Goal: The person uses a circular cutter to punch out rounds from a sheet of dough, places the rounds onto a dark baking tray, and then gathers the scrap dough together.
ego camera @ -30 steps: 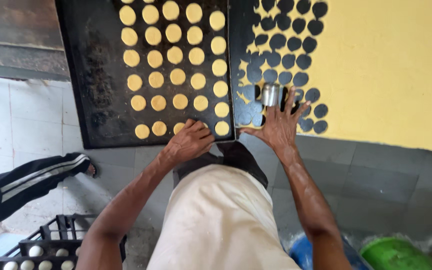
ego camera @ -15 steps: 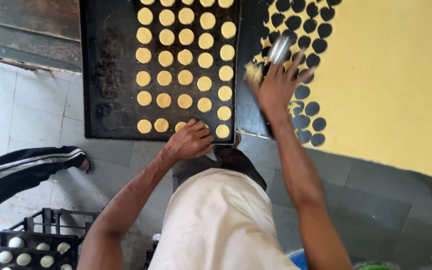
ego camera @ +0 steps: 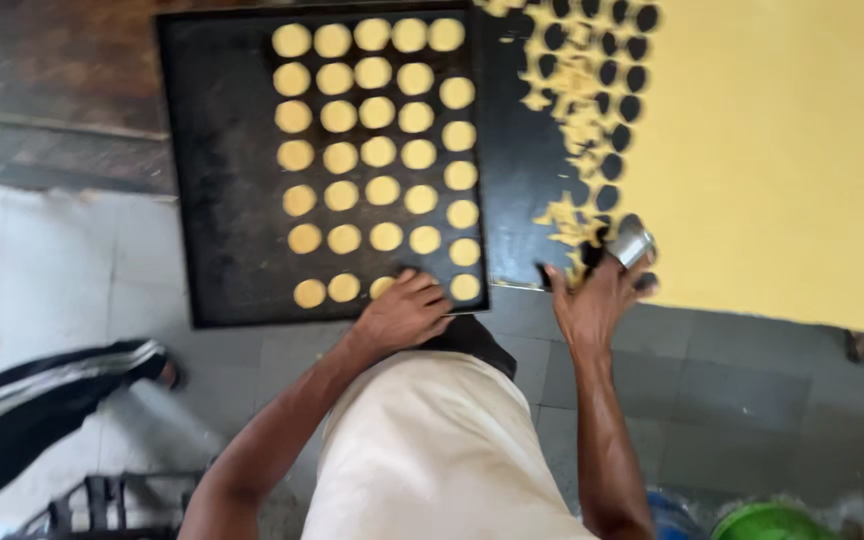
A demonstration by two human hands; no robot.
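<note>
Grey stone flooring is being used as the work surface, and everything is being viewed from straight above. From the fingers outward: a small round shiny metal cutter (ego camera: 634, 242) is being gripped in the fingertips of the right hand (ego camera: 592, 300), which are curled closed around it at the near edge of the broad sheet of rolled yellow dough (ego camera: 782, 150). Beyond the knuckles a band of round holes and ragged yellow scraps (ego camera: 577, 110) is being left in the sheet. The left hand (ego camera: 404, 310) is being rested, fingers loosely bent and holding nothing that can be made out, on the near rim of the flat black rectangular baking tray (ego camera: 222, 200), just beside the nearest pale dough discs (ego camera: 377, 150), which are being kept in neat rows.

For clean rounds, the cutter is best being pressed straight down and close against the last hole, so that little dough is being wasted.

Further out, a dark worn board (ego camera: 62, 70) is lying past the tray, a trousered leg of another person (ego camera: 42, 400) is being seen to the left of the forearm, and a green tub (ego camera: 767, 522) is showing near the right elbow.
</note>
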